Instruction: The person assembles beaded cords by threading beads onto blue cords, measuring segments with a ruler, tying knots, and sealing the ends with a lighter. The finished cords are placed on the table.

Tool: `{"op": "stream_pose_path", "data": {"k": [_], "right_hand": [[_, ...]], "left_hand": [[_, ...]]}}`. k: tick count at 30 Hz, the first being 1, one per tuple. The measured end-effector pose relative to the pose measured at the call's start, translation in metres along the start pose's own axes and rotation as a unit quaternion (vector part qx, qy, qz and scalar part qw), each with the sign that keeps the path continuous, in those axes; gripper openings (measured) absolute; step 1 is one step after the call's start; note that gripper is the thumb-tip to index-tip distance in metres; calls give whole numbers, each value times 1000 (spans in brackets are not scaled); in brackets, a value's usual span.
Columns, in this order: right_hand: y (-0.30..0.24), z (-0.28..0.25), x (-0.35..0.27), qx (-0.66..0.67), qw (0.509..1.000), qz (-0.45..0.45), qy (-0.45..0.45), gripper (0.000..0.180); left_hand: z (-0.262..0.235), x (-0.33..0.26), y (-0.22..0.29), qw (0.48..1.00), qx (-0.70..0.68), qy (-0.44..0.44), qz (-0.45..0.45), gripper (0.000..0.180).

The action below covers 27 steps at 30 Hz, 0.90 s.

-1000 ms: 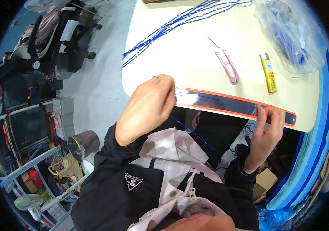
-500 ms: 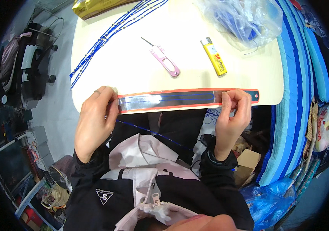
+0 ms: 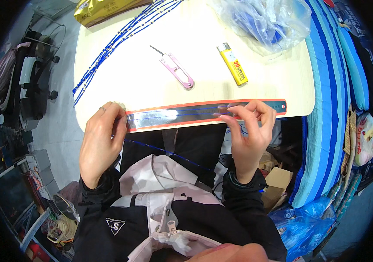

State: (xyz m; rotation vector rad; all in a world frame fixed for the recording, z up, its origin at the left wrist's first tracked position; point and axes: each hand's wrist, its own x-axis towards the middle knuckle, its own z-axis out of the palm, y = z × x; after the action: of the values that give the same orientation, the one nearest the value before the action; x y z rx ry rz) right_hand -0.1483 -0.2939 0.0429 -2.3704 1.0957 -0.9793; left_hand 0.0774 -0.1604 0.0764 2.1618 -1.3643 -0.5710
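Note:
A long metal ruler [image 3: 195,115] with an orange-red border lies along the near edge of the table. A thin blue cord [image 3: 151,117], doubled into two strands, runs lengthwise over it. My left hand [image 3: 101,142] is closed at the ruler's left end, its fingertips pinching the blue cord there. Over the right part of the ruler is my right hand [image 3: 254,135], thumb and forefinger curved and apart beside the cord's looped end. A darker beaded blue cord [image 3: 169,151] hangs below my left hand across my lap.
Pink thread snips [image 3: 177,72] and a yellow lighter [image 3: 234,65] lie beyond the ruler. Several beaded blue cords [image 3: 112,48] spread over the table's far left, near a yellow package [image 3: 103,11]. A clear plastic bag [image 3: 269,26] sits far right, beside blue striped bedding [image 3: 326,109].
My right hand has slid left along the ruler and its fingers have parted from their closed pose. My left hand stays at the ruler's left end. The whole view has shifted slightly.

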Motion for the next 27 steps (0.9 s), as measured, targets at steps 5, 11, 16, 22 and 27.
{"op": "stream_pose_path", "data": {"k": [5,11,16,22,27], "right_hand": [[-1,2,1,-5,999,-5,-35,16],[1,5,3,-40,997,-35,-48,13],[4,6,2,-51,997,-44,-44,13],[11,3,0,-92,995,-41,-25,12],[15,-1,1,-106,994,-24,-19,12]], "left_hand": [[-1,0,0,1000,-8,-7,-11,4],[-2,0,0,1000,-3,-5,-5,4],[-2,0,-2,1000,-11,2,8,5],[-3,0,-4,1000,-21,-6,9,5],[-3,-2,-2,1000,-21,-9,-8,5]]}}
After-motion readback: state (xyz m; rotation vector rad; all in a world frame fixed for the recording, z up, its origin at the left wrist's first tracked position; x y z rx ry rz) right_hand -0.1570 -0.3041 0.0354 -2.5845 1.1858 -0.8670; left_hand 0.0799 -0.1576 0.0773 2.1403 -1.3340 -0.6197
